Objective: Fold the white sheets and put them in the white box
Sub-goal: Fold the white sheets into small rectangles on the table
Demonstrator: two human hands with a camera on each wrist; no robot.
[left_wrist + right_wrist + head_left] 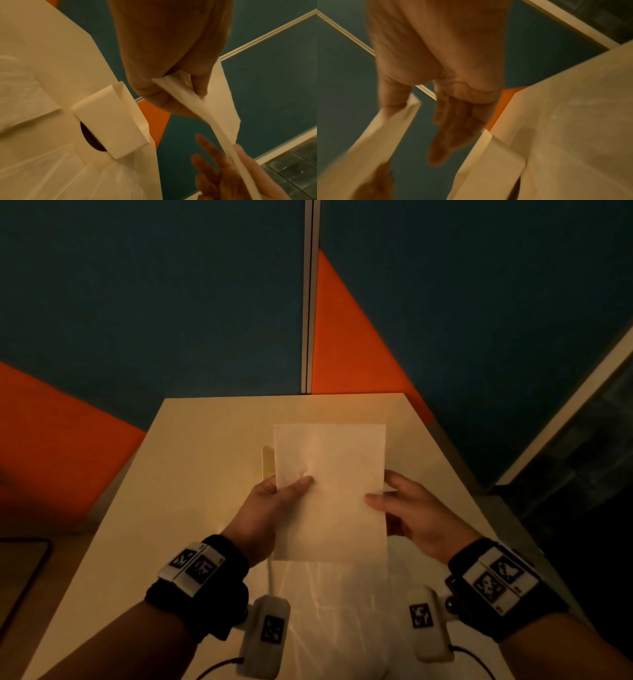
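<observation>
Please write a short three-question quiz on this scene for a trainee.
1. True or false: the folded white sheet lies flat on the table.
2. Which hand pinches the sheet between thumb and fingers? A) left hand B) right hand C) neither
3. Fill in: the white box stands on the ____.

Key: 1 false, it is held up above the table. 2 A; the right hand's fingers are straight and its thumb only rests on the sheet's edge. 3 table.
</observation>
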